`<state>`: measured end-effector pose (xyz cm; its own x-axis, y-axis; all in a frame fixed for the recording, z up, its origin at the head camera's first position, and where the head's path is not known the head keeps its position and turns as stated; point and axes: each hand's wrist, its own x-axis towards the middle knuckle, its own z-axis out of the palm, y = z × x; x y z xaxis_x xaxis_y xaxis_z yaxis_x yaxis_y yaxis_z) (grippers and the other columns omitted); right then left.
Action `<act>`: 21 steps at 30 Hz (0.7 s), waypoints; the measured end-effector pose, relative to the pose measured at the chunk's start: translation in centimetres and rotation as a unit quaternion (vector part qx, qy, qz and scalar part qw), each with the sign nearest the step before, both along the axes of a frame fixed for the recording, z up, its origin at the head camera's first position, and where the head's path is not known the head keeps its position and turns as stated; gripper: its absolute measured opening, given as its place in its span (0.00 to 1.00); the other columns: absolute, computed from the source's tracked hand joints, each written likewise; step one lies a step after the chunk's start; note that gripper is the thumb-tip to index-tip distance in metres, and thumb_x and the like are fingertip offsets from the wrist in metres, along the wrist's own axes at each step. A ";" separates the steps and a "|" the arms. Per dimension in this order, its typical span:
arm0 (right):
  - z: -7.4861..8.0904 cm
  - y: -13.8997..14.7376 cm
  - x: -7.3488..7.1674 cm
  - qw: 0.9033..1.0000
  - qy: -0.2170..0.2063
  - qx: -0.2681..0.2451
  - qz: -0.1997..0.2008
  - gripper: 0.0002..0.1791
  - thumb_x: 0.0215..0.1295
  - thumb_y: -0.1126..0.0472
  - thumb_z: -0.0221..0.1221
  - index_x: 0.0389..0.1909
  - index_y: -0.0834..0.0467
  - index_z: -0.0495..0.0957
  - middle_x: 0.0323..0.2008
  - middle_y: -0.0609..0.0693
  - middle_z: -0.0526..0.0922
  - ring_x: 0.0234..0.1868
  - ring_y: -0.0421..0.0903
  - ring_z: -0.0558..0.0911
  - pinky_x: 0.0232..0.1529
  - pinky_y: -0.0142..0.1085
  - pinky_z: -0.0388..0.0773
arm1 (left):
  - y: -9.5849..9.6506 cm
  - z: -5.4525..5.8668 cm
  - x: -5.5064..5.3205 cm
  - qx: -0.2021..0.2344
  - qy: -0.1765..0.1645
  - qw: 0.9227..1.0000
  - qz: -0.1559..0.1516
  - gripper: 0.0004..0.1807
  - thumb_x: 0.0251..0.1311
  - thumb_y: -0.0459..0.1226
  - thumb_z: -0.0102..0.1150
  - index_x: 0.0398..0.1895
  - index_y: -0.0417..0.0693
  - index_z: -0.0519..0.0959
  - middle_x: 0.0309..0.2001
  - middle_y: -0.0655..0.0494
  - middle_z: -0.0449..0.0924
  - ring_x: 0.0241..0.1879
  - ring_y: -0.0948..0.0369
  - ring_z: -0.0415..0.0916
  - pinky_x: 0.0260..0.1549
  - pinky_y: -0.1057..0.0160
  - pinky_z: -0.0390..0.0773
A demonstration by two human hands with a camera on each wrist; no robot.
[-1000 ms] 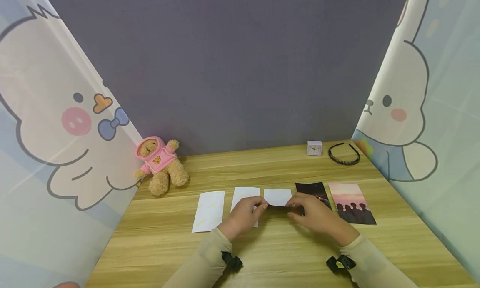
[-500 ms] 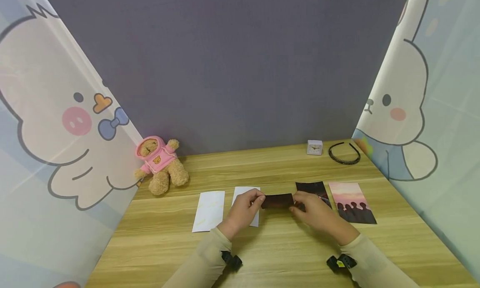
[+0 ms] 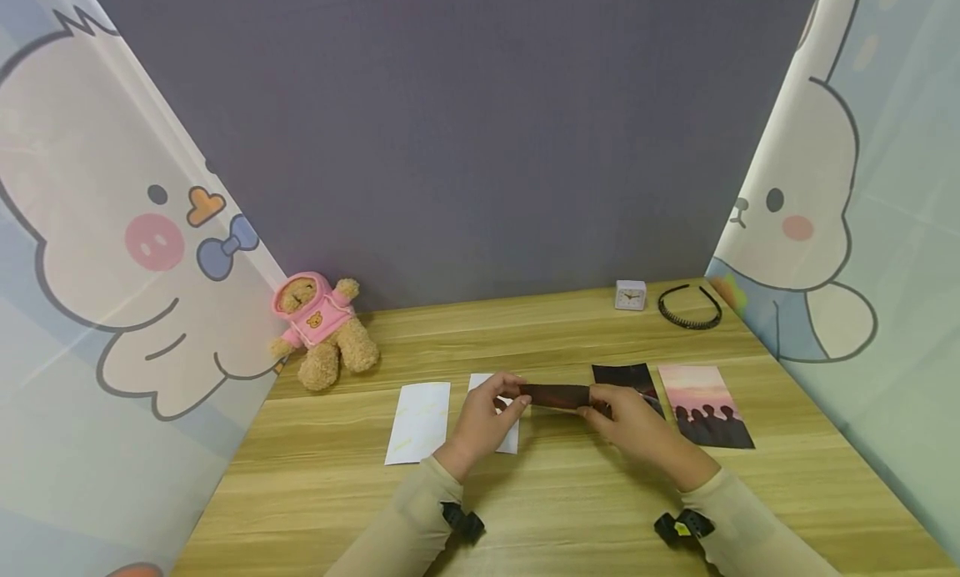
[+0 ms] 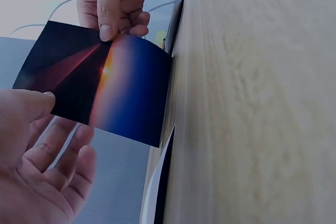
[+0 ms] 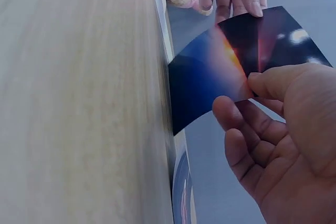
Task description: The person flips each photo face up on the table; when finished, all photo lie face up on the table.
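Both hands hold one photo print (image 3: pixel 555 395) above the table, pinched at opposite edges. Its printed side, seen in the left wrist view, runs from black with a red beam through an orange glow to deep blue. My left hand (image 3: pixel 482 423) pinches the left edge between thumb and fingers, partly covering a white card (image 3: pixel 512 439) behind it. On the opposite edge my right hand (image 3: pixel 630 423) pinches with thumb and forefinger; its other fingers curl loosely below in the right wrist view. Beyond that hand lies a dark photo (image 3: pixel 626 379), partly hidden.
Left on the wooden table (image 3: pixel 570 519) lies another white card (image 3: pixel 418 423) with faint yellow marks. A pink sunset photo (image 3: pixel 701 393) lies right. Behind are a teddy bear (image 3: pixel 322 327) in a pink hoodie, a small clock (image 3: pixel 630 295) and a black headband (image 3: pixel 690 320).
The held print first showed its white back to the head view, then was turned to its dark printed face. Now it tilts further and looks narrower. Both hands stay nearly in place.
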<state>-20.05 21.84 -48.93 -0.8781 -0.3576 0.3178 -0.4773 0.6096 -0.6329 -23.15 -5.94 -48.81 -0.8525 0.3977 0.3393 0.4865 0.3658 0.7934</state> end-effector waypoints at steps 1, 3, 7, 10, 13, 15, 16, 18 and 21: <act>0.0 0.0 0.0 1.000 -0.001 -0.003 0.001 0.11 0.74 0.62 0.65 0.31 0.50 0.77 0.24 0.39 0.76 0.15 0.32 0.69 0.18 0.32 0.69 | 0.0 0.0 0.0 -0.003 -0.002 1.000 0.002 0.12 0.74 0.42 0.64 0.56 0.51 0.81 0.46 0.65 0.85 0.46 0.66 0.81 0.42 0.62 0.81; 0.0 0.0 0.0 1.000 -0.005 -0.014 0.000 0.12 0.75 0.61 0.64 0.30 0.49 0.76 0.21 0.39 0.75 0.15 0.33 0.70 0.17 0.32 0.70 | 0.0 -0.1 -0.1 -0.007 -0.005 1.000 0.007 0.09 0.74 0.42 0.65 0.52 0.53 0.82 0.44 0.66 0.86 0.44 0.67 0.81 0.41 0.63 0.80; 0.0 0.0 -0.1 0.999 -0.003 -0.028 -0.014 0.14 0.76 0.59 0.63 0.29 0.48 0.73 0.20 0.38 0.72 0.16 0.34 0.71 0.19 0.33 0.70 | 0.1 -0.1 -0.1 -0.008 -0.002 1.000 0.009 0.03 0.73 0.42 0.66 0.43 0.54 0.84 0.39 0.68 0.86 0.40 0.67 0.80 0.37 0.64 0.79; 0.0 -0.1 -0.1 0.999 0.000 -0.036 -0.023 0.15 0.76 0.59 0.63 0.29 0.47 0.70 0.20 0.37 0.70 0.17 0.35 0.70 0.20 0.32 0.68 | 0.2 -0.1 -0.1 0.003 -0.002 1.000 0.011 0.04 0.73 0.42 0.66 0.40 0.54 0.84 0.35 0.67 0.87 0.36 0.67 0.80 0.34 0.65 0.77; 0.1 -0.2 -0.1 0.999 0.001 -0.047 -0.027 0.15 0.76 0.60 0.64 0.29 0.47 0.71 0.20 0.37 0.70 0.17 0.35 0.69 0.19 0.32 0.68 | 0.2 0.0 0.0 0.017 -0.013 1.000 0.014 0.03 0.73 0.42 0.66 0.41 0.54 0.84 0.34 0.66 0.87 0.33 0.64 0.82 0.32 0.66 0.75; 0.2 -0.2 0.0 0.998 0.002 -0.054 -0.028 0.14 0.75 0.61 0.64 0.30 0.46 0.72 0.20 0.37 0.71 0.18 0.35 0.69 0.19 0.32 0.67 | 0.2 0.0 0.0 0.030 -0.026 0.999 0.013 0.03 0.73 0.41 0.66 0.42 0.54 0.84 0.33 0.65 0.88 0.32 0.60 0.84 0.31 0.66 0.74; 0.2 -0.3 0.0 0.998 0.002 -0.058 -0.028 0.14 0.75 0.61 0.64 0.30 0.46 0.72 0.20 0.37 0.71 0.18 0.35 0.69 0.18 0.32 0.67 | 0.2 0.0 0.0 0.035 -0.032 0.999 0.012 0.03 0.73 0.41 0.66 0.43 0.53 0.84 0.33 0.65 0.88 0.32 0.57 0.85 0.30 0.66 0.74; 0.2 -0.3 0.0 0.997 0.002 -0.068 -0.028 0.14 0.75 0.62 0.64 0.30 0.46 0.73 0.20 0.37 0.72 0.18 0.35 0.70 0.18 0.32 0.68 | 0.2 0.0 0.0 0.043 -0.038 0.998 0.011 0.03 0.73 0.40 0.65 0.43 0.53 0.84 0.33 0.63 0.88 0.32 0.53 0.86 0.29 0.66 0.74; 0.2 -0.3 0.1 0.996 -0.006 -0.083 -0.025 0.13 0.75 0.62 0.64 0.30 0.47 0.74 0.20 0.39 0.73 0.17 0.36 0.71 0.16 0.32 0.68 | 0.2 0.0 0.0 0.054 -0.046 0.997 0.010 0.03 0.73 0.40 0.65 0.44 0.51 0.84 0.32 0.61 0.88 0.33 0.49 0.86 0.28 0.67 0.75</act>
<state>-19.99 21.53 -48.70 -0.8975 -0.2564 0.3588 -0.4409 0.5188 -0.7324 -23.10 -5.69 -48.78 -0.8891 0.3460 0.2997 0.4038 0.2844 0.8695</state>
